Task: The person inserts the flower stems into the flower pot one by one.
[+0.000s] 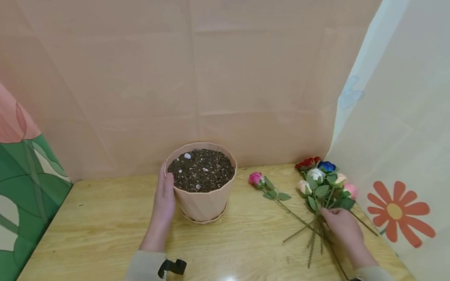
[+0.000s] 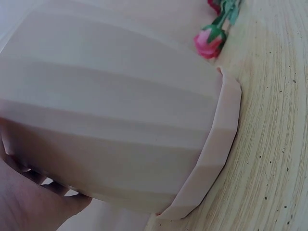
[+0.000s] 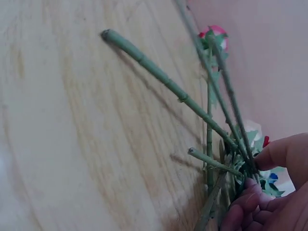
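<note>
A pale pink flowerpot (image 1: 204, 205) filled with dark soil (image 1: 203, 169) stands upright on its saucer (image 1: 204, 222). My left hand (image 1: 163, 199) rests against the pot's left side, fingers extended along the wall; in the left wrist view part of that hand (image 2: 33, 197) shows beside the pot (image 2: 110, 96). At the right, my right hand (image 1: 343, 227) pinches green stems within a bunch of artificial roses (image 1: 322, 183) in red, blue, white and pink. Thumb and fingers close round those stems (image 3: 240, 139) in the right wrist view; which roses they belong to I cannot tell.
One magenta rose (image 1: 256, 178) lies apart from the bunch, its stem crossing under the others on the wooden table (image 1: 106, 232). A pinkish backdrop (image 1: 142, 85) rises behind the pot. To the right hangs a pale sheet with a printed orange flower (image 1: 394, 211).
</note>
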